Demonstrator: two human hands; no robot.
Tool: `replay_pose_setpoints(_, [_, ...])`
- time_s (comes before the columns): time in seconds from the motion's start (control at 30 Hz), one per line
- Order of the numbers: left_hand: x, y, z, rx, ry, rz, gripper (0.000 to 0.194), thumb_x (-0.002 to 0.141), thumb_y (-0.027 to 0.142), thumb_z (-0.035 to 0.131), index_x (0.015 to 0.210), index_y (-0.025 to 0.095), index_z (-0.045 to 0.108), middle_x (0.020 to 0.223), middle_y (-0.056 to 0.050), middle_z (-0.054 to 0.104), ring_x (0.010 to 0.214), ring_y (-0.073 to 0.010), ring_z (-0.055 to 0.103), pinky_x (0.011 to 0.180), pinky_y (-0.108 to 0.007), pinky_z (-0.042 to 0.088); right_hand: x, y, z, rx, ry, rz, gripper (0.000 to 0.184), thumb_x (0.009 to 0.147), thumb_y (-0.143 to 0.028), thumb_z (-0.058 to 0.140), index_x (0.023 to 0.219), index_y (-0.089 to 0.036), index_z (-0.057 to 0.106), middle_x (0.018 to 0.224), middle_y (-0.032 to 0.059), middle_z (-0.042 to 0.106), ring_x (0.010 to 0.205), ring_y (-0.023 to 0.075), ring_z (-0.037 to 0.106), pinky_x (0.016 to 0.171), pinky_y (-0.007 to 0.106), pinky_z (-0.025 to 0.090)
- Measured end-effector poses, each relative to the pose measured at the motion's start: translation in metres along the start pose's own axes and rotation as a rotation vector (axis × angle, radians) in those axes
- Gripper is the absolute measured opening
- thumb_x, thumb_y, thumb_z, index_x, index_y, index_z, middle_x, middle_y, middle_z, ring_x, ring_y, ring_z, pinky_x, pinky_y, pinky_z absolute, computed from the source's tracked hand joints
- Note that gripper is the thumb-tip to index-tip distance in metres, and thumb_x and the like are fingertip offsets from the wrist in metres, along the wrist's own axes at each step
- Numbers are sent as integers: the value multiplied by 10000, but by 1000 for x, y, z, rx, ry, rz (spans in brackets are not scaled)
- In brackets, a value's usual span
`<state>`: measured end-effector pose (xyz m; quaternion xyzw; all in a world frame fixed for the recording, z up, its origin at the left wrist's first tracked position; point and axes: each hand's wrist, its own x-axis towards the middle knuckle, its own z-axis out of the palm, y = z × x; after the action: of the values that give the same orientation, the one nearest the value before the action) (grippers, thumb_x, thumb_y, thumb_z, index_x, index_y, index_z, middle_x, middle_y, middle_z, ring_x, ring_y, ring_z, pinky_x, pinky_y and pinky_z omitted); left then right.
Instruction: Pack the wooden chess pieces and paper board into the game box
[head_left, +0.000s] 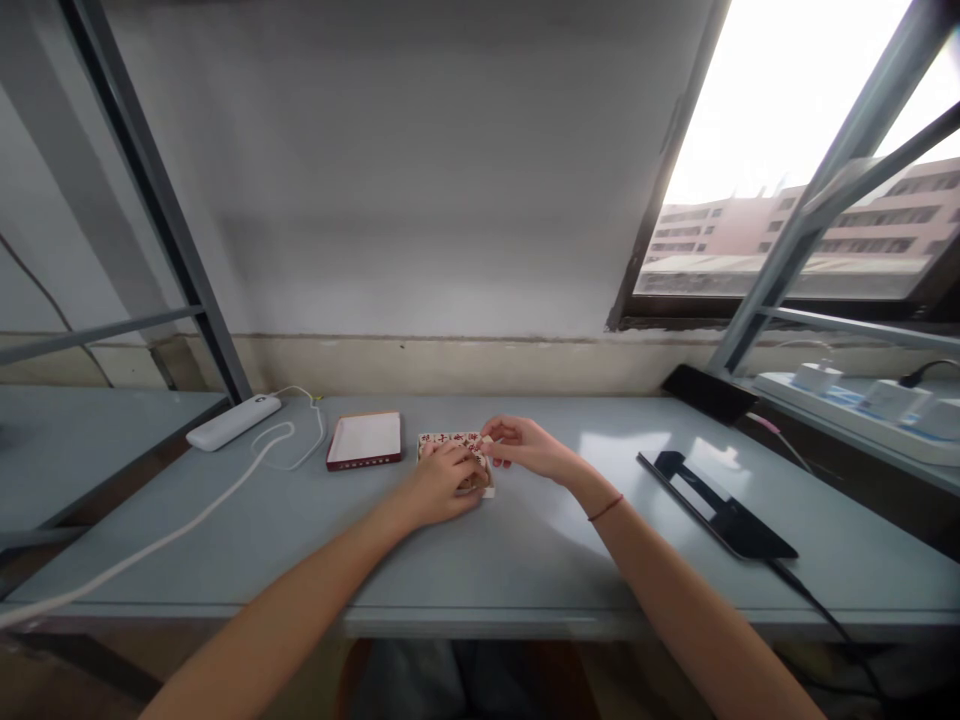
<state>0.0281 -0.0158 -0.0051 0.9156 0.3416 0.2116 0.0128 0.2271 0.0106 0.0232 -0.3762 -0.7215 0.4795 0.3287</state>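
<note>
A small box of pale tiles (444, 438) printed with dark red characters lies on the desk in front of me. My left hand (442, 482) lies over the box, its fingers curled across the tiles and hiding much of them. At the box's right edge, my right hand (517, 446) pinches a small pale tile (486, 441) between thumb and fingertips. To the left of the box rests a shallow lid (365, 438), white inside with a dark red rim, touched by neither hand.
A white power strip (234, 422) with a long white cable (187, 525) lies at the left. On the right are a black device on a cable (716, 505), another dark flat device (709, 393) and a strip with plugs (862, 405). Metal posts (161, 210) flank the desk (525, 560).
</note>
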Motion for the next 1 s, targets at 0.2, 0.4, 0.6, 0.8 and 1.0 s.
replay_pose_setpoints(0.2, [-1, 1, -1, 11, 0, 33, 92, 793, 280, 566, 802, 231, 643, 1010, -28, 591, 1033, -223, 477, 895, -387, 307, 1, 2, 0, 2, -2, -1, 366, 695, -475, 646, 890, -173, 580, 784, 36, 617, 663, 124, 556, 594, 262, 457])
replay_pose_setpoints(0.4, [-1, 2, -3, -9, -5, 33, 71, 797, 264, 556, 815, 224, 612, 974, -13, 611, 1014, -208, 491, 900, -378, 300, 0, 2, 0, 0, -5, 7, 358, 695, -469, 647, 897, -180, 584, 791, 33, 620, 665, 127, 569, 587, 259, 436])
replay_pose_setpoints(0.6, [-1, 5, -4, -48, -8, 44, 99, 821, 209, 501, 848, 213, 597, 982, -18, 618, 953, -180, 537, 900, -362, 291, -1, 1, 1, 3, -6, -2, 351, 706, -463, 642, 886, -170, 573, 789, 34, 603, 663, 120, 552, 579, 252, 428])
replay_pose_setpoints(0.8, [0, 5, -4, 38, 1, 25, 231, 891, 236, 394, 902, 214, 624, 983, -42, 613, 951, -184, 538, 877, -374, 287, -2, 0, 1, -2, -24, 1, 352, 710, -462, 640, 897, -172, 570, 806, 40, 609, 673, 122, 552, 597, 258, 435])
replay_pose_setpoints(1.0, [0, 1, -2, 116, 16, -2, 261, 900, 272, 380, 958, 242, 633, 988, -59, 594, 991, -211, 494, 870, -395, 289, -2, -1, 1, -11, -30, 1, 349, 715, -469, 630, 895, -176, 576, 825, 48, 620, 688, 131, 560, 596, 263, 437])
